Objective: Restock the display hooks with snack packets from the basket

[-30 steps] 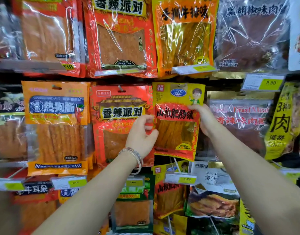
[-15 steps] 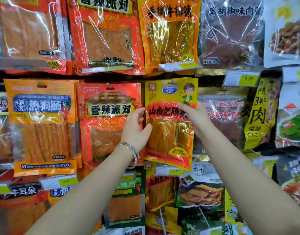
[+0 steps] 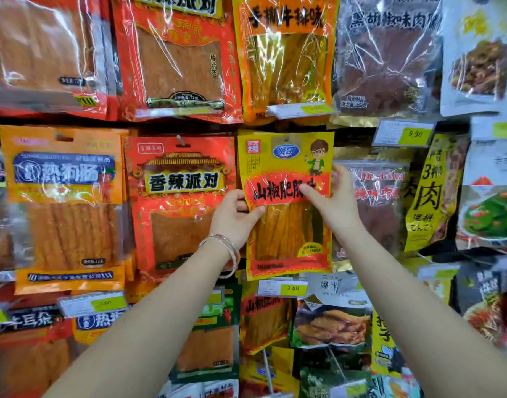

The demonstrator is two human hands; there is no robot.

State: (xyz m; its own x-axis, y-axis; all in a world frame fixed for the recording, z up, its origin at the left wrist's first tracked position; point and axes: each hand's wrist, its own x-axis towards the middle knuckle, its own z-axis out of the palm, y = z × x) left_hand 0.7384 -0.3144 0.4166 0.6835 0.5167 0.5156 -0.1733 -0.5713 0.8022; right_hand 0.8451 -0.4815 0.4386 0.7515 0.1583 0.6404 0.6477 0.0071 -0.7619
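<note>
A yellow and red snack packet with a cartoon figure at its top hangs in the middle row of the display wall. My left hand, with bangles on its wrist, pinches the packet's left edge between thumb and fingers. My right hand grips its right edge, thumb across the red label and fingers behind. The hook at the packet's top is hidden by the packet. The basket is out of view.
A red packet hangs just left and an orange packet further left. A clear dried-meat packet hangs right. Price tags stick out below. Rows of packets fill the wall above and below.
Both hands have closed in on the yellow packet: the left thumb now lies on its front edge and the right thumb crosses the red label. The view has shifted right.
</note>
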